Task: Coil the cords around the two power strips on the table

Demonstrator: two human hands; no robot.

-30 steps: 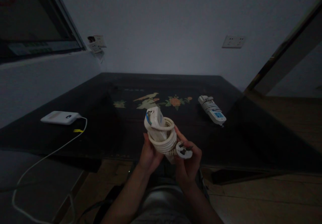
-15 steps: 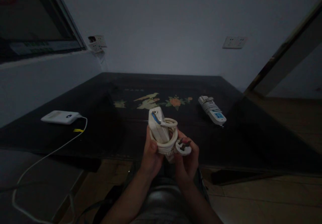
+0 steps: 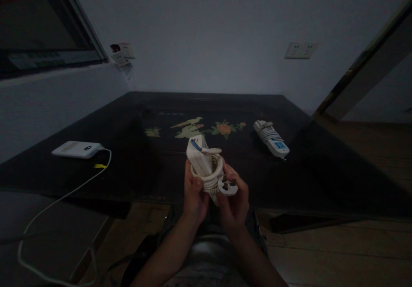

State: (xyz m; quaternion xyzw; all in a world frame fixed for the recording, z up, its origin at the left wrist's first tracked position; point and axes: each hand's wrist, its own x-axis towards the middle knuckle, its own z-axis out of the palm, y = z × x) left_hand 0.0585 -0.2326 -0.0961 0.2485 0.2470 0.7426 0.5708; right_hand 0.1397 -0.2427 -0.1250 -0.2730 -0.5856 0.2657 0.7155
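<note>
Above the front edge of the dark table, both hands hold a white power strip (image 3: 198, 160) with its thick white cord (image 3: 210, 183) wound around it. My left hand (image 3: 195, 194) is closed around the left side, thumb lying on the coils. My right hand (image 3: 236, 201) is closed at the right side, its fingers around the cord's plug (image 3: 228, 186), whose dark prongs face up. Blue shows at the strip's upper end, where a loop of cord sticks out. The lower end of the strip is mostly hidden by the coils and fingers.
The black table (image 3: 154, 166) bears a bird-and-flower picture. A second power strip (image 3: 272, 138), wrapped in its cord, lies to the right. At left lies a white power bank-like device (image 3: 77, 149) with a white cable (image 3: 74, 191) hanging off the edge, near a yellow scrap (image 3: 100, 166). Wall sockets (image 3: 301, 50) are behind.
Both hands have shifted slightly left and up with the power strip. The plug has turned a little, and the cord loop at the top now lies flatter.
</note>
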